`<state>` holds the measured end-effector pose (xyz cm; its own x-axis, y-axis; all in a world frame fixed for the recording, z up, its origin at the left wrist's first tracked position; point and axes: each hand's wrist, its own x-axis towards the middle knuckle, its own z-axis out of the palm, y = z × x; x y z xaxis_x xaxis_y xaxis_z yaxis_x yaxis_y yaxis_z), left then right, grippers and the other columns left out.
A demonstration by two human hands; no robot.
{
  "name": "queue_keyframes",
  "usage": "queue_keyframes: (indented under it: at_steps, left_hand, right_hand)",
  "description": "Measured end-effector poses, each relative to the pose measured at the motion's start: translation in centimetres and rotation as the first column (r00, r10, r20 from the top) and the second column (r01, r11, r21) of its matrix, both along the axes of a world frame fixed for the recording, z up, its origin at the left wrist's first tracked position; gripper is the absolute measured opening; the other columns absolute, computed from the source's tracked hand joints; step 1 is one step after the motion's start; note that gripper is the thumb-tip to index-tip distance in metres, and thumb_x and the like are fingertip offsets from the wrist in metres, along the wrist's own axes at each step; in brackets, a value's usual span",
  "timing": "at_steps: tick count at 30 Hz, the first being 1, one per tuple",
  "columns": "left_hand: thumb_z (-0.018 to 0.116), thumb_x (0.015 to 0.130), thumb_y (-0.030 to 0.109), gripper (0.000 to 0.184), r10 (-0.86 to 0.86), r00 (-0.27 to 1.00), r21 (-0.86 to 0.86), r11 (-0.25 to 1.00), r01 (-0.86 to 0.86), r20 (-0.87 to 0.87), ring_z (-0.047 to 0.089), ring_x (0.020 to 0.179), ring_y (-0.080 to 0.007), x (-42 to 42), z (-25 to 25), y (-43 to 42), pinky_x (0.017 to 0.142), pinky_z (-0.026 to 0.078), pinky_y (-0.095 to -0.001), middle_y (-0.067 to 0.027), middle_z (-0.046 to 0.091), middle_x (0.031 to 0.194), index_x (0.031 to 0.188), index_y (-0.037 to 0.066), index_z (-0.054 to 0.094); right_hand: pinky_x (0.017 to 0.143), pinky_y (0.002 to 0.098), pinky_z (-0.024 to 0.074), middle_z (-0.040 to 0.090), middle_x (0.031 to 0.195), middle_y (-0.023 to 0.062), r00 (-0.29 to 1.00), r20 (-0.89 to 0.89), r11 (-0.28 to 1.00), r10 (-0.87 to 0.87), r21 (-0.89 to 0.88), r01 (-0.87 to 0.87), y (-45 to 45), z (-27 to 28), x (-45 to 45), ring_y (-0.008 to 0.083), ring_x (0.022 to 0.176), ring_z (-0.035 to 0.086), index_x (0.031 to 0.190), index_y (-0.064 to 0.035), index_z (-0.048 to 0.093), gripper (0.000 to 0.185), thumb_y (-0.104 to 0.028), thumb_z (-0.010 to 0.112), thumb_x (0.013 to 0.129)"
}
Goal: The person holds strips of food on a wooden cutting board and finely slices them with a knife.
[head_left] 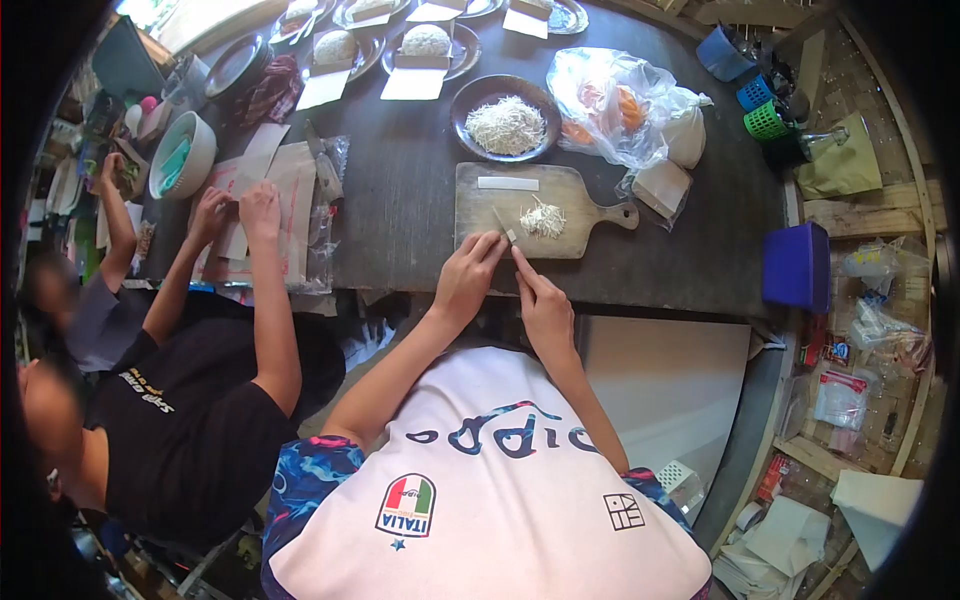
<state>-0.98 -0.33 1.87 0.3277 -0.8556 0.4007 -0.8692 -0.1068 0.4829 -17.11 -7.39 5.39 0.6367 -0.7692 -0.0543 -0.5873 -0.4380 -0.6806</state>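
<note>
On the wooden cutting board [475, 220], my left hand [468, 272] has its fingers bent together around the end of a small white piece [512, 236]. My right hand [546, 302] is closed beside it, apparently around the handle of a small knife [500, 217], whose thin blade points up and left over the board. Fingers hide most of the handle. A small heap of white shreds [542, 219] lies just right of the blade. Farther up the board rests a longer white strip [508, 184]. Behind the board, a dark plate [461, 132] bears a large pile of white shreds [505, 126].
A plastic bag [610, 90] with orange contents sits behind the board handle. Plates with whitish mounds [426, 41] and cards line the back. At left, a co-worker's hands [260, 210] hold paper near a white bowl [195, 150]. A blue bin [796, 265] stands right.
</note>
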Motion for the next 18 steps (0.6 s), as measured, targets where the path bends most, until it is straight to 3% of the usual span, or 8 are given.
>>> queue_keyframes:
  at_steps: [2,5,11,14,18]
  left_hand:
    - [0.068,0.081,-0.003,0.048,0.000,1.000,-0.001,1.000,0.000,0.021,0.065,0.119,-0.0279,0.1,-0.2,0.0,0.099,0.059,-0.0374,-0.0086,0.066,0.128,0.129,-0.001,0.071]
    - [0.070,0.088,-0.003,0.038,0.011,1.000,0.003,1.000,-0.011,-0.023,0.066,0.117,-0.0297,0.1,0.2,-0.1,0.096,0.059,-0.0409,-0.0084,0.067,0.126,0.126,0.000,0.074]
    - [0.069,0.088,-0.003,0.038,0.014,1.000,-0.009,1.000,-0.014,0.006,0.066,0.116,-0.0291,0.0,0.3,-0.1,0.095,0.059,-0.0407,-0.0076,0.067,0.125,0.125,0.000,0.074]
    - [0.068,0.082,-0.002,0.045,-0.004,0.999,0.007,1.000,0.003,0.038,0.066,0.118,-0.0268,0.2,0.4,-0.1,0.098,0.059,-0.0369,-0.0077,0.067,0.126,0.127,-0.001,0.072]
    - [0.068,0.083,-0.002,0.044,0.006,0.999,0.006,1.000,-0.006,0.046,0.066,0.117,-0.0272,0.0,0.0,-0.1,0.098,0.059,-0.0366,-0.0084,0.067,0.126,0.126,-0.002,0.072]
  right_hand:
    - [0.072,0.0529,0.0568,0.067,0.086,0.0161,0.998,-0.067,1.000,0.011,-0.013,-0.012,0.2,1.1,-0.4,0.0407,0.081,0.072,0.157,-0.0402,0.058,0.048,-0.026,0.061,0.111]
    - [0.072,0.0523,0.0570,0.068,0.087,0.0161,0.996,-0.087,0.999,-0.015,0.043,0.019,1.3,1.4,-2.2,0.0409,0.081,0.072,0.156,-0.0394,0.060,0.047,-0.027,0.061,0.111]
    - [0.073,0.0524,0.0575,0.067,0.086,0.0155,1.000,0.018,1.000,-0.014,0.009,0.014,0.2,-0.1,-0.3,0.0403,0.082,0.072,0.157,-0.0409,0.058,0.048,-0.028,0.061,0.111]
    - [0.074,0.0523,0.0580,0.068,0.087,0.0155,0.997,-0.075,1.000,-0.007,0.021,0.009,0.9,1.3,-1.4,0.0403,0.083,0.073,0.157,-0.0405,0.057,0.048,-0.028,0.061,0.111]
    - [0.075,0.0522,0.0585,0.068,0.088,0.0156,0.997,-0.080,1.000,-0.012,0.028,0.014,1.4,0.8,-2.2,0.0402,0.084,0.073,0.157,-0.0400,0.057,0.048,-0.028,0.060,0.111]
